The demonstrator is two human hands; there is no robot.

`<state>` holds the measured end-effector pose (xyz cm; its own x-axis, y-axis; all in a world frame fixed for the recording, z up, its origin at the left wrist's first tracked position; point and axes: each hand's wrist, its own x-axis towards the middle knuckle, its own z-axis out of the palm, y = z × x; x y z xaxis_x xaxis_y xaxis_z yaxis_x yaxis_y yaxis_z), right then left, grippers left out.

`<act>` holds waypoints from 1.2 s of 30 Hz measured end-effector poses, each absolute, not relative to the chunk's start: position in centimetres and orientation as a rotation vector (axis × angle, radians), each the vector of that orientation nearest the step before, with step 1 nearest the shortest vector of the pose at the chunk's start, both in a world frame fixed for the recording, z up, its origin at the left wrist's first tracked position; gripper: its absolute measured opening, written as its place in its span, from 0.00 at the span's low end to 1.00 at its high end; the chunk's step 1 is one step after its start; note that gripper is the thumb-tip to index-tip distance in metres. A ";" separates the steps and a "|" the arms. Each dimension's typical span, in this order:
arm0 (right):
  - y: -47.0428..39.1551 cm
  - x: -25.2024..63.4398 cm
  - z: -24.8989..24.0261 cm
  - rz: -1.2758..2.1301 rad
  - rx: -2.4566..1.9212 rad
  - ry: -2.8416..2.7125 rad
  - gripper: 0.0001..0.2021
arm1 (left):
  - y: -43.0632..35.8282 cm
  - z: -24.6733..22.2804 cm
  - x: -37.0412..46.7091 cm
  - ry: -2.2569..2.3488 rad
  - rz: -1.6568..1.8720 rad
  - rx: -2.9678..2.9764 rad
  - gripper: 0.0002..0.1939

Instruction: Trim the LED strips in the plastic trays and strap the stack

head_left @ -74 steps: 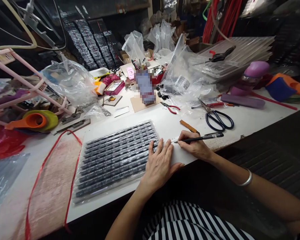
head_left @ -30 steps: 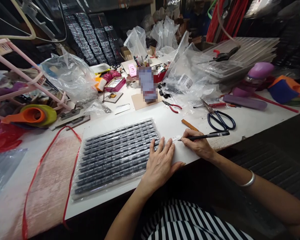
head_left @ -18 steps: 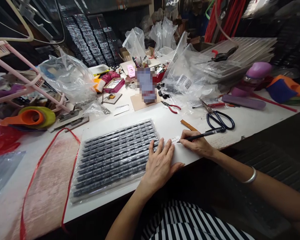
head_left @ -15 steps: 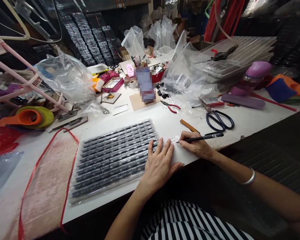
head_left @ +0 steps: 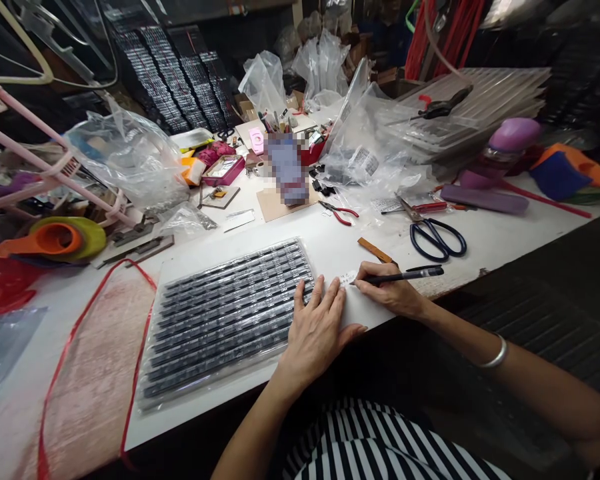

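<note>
My right hand grips a black pen, its tip on a small white label that bears handwriting. Spread flat, my left hand lies with its fingertips at the label's left side and over the right edge of a clear plastic-wrapped pack. That pack holds several rows of dark strips. Just beyond my right hand is a brownish-orange strip, perhaps the handle of a small tool.
Dark-handled scissors and red-handled pliers lie beyond my hands. Clear plastic bags and stacked trays stand at the back right. A pink rack, an orange tape roll and red ribbon are on the left.
The pen tip has shifted very slightly along the label. The whole view has drifted a little; my left hand keeps its place on the pack.
</note>
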<state>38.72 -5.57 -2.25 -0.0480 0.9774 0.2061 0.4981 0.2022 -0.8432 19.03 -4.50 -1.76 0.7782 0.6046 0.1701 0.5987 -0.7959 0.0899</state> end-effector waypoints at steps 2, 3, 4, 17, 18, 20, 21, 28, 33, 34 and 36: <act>-5.6 38.7 -2.3 0.740 -1.411 -1.676 0.07 | -4.5 -1.8 19.0 0.993 0.295 2.931 0.31; -5.6 38.8 -2.3 0.737 -1.412 -1.679 0.07 | -4.5 -1.8 19.0 0.993 0.292 2.929 0.31; -5.6 38.8 -2.3 0.735 -1.412 -1.681 0.07 | -4.5 -1.8 19.0 0.992 0.289 2.926 0.31; -5.5 38.6 -2.5 0.664 -1.428 -1.753 0.08 | -4.5 -1.8 19.0 0.974 0.289 2.921 0.32; -5.5 38.7 -2.5 0.671 -1.427 -1.758 0.08 | -4.4 -1.8 19.0 0.974 0.288 2.921 0.32; -5.5 38.7 -2.5 0.677 -1.421 -1.753 0.08 | -4.4 -1.9 19.0 0.976 0.288 2.917 0.32; -5.5 38.7 -2.6 0.671 -1.419 -1.744 0.08 | -4.4 -1.9 19.0 0.977 0.289 2.914 0.32; -5.4 38.7 -2.8 0.604 -1.437 -1.736 0.08 | -4.4 -1.9 19.0 0.978 0.302 2.901 0.31; -5.6 38.5 -2.7 0.683 -1.429 -1.680 0.08 | -4.4 -1.9 19.0 0.978 0.300 2.898 0.31; -5.5 38.6 -2.6 0.726 -1.426 -1.637 0.08 | -4.4 -1.9 19.0 0.979 0.297 2.899 0.31; -5.0 39.1 -2.3 0.819 -1.436 -1.515 0.10 | -4.5 -1.9 19.0 0.983 0.294 2.899 0.31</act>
